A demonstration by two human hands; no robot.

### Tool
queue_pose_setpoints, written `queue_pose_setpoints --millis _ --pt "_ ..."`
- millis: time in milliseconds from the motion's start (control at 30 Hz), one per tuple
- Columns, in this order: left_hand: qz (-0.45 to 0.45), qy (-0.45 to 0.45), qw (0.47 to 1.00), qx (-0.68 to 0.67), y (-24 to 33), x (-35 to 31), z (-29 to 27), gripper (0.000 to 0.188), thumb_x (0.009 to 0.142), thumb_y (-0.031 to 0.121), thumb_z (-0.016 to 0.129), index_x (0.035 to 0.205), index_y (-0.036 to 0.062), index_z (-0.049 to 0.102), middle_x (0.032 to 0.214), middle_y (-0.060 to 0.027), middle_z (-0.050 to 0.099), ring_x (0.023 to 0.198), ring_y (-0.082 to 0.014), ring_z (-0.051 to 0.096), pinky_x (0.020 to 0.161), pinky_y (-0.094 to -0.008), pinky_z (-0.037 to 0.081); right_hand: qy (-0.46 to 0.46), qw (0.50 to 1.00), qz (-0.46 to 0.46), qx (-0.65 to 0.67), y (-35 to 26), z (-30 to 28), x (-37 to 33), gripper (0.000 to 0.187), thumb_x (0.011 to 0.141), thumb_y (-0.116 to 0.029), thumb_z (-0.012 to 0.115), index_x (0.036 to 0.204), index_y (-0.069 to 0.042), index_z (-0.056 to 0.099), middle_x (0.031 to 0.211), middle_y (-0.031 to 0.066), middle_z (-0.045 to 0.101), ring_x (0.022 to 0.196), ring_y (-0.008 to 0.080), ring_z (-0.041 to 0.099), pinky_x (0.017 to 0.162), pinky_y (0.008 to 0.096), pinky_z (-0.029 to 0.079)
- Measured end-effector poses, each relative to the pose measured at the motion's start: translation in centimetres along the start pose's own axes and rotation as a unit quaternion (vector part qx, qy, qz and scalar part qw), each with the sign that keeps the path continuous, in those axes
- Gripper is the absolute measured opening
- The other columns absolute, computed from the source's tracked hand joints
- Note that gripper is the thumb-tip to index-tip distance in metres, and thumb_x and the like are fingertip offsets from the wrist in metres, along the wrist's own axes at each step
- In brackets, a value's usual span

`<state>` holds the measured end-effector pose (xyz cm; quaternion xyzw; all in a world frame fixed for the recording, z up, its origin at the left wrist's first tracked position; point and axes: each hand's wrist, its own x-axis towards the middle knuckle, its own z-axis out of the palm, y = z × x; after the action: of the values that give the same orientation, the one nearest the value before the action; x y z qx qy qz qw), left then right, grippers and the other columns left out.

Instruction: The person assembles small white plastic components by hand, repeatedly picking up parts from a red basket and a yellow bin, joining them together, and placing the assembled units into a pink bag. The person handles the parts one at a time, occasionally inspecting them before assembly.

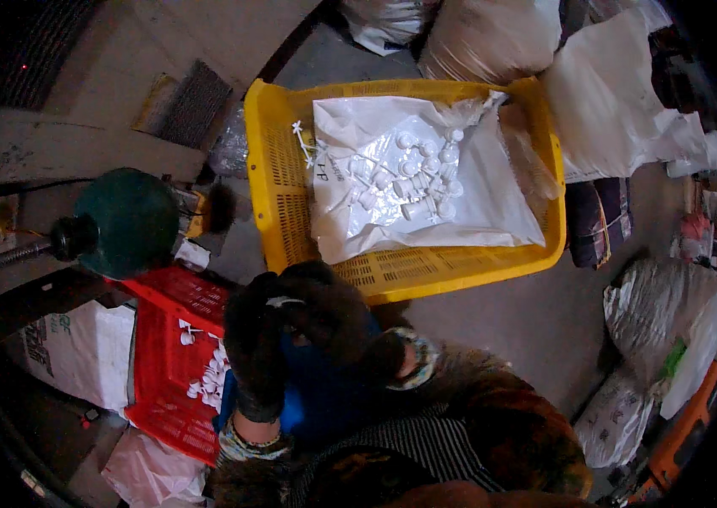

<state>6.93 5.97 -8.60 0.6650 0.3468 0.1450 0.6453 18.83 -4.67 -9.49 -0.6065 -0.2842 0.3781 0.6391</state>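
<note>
My left hand [257,356] and my right hand [333,309], both in dark gloves, meet in front of my body with their fingers curled together. Between them shows a sliver of a small white plastic piece [284,300]; the gloves cover most of it. Just beyond my hands stands a yellow perforated crate [401,275], lined with a white sack [494,203]. On the sack lies a heap of white plastic parts [413,182] with round caps and stems. To the left, a red crate [151,364] contains more such white parts [210,377].
A dark green rounded object [127,222] with a metal hose is at the left. Something blue [292,411] lies below my hands. Full white sacks [494,38] stand behind the yellow crate, with more bags [667,313] at the right. A pink bag [155,470] is at lower left.
</note>
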Motion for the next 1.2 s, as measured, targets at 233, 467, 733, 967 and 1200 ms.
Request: queue_pose_setpoints --millis 233,467,733,967,1200 --pt "-0.135 0.091 0.953 -0.254 -0.3 0.3 -2.6 0.051 0.099 0.038 0.049 0.139 0.0059 0.042 0.128 -0.0136 0.054 0.117 -0.0263 0.054 0.100 -0.0413 0.046 0.109 0.918 0.162 -0.345 19.5 -14.2 8.7 0.039 0.094 -0.029 0.054 0.118 0.001 0.058 0.099 0.0207 0.068 0.090 0.0320 0.066 0.081 0.0372 0.051" --pt "-0.177 0.048 0.978 -0.103 -0.8 -1.2 -3.1 0.035 0.100 0.028 0.051 0.128 0.0067 0.049 0.126 -0.0117 0.055 0.115 -0.0277 0.055 0.099 -0.0425 0.047 -0.035 0.984 0.040 -0.169 29.3 -6.8 9.1 0.069 0.087 -0.001 0.046 0.151 -0.015 0.023 0.131 0.0313 0.049 0.116 0.0395 0.054 0.097 0.0407 0.044" --pt "-0.310 0.098 0.880 -0.346 0.3 -1.0 -2.7 0.043 0.101 0.033 0.047 0.135 0.0071 0.047 0.126 -0.0158 0.057 0.120 -0.0288 0.054 0.106 -0.0405 0.042 0.061 0.790 -0.072 -0.606 29.7 -13.0 9.8 0.061 0.080 -0.012 0.060 0.139 -0.020 0.046 0.115 0.0143 0.062 0.110 0.0356 0.056 0.093 0.0550 0.043" --pt "-0.215 0.022 0.969 -0.120 -0.5 -1.7 -3.5 0.039 0.099 0.020 0.050 0.134 0.0044 0.048 0.125 -0.0155 0.058 0.120 -0.0278 0.054 0.103 -0.0402 0.044 -0.069 0.764 0.195 -0.611 29.4 -18.2 8.6 0.059 0.085 -0.017 0.057 0.142 -0.026 0.042 0.122 0.0115 0.062 0.106 0.0337 0.061 0.089 0.0547 0.044" --pt "-0.277 0.076 0.923 -0.257 -0.3 -2.1 -3.3 0.040 0.092 0.005 0.054 0.131 0.0014 0.049 0.124 -0.0170 0.059 0.116 -0.0293 0.058 0.100 -0.0403 0.047 0.231 0.876 0.157 -0.392 31.8 -30.2 3.3 0.025 0.081 -0.013 0.059 0.104 -0.006 0.064 0.089 0.0161 0.068 0.085 0.0332 0.066 0.076 0.0426 0.052"
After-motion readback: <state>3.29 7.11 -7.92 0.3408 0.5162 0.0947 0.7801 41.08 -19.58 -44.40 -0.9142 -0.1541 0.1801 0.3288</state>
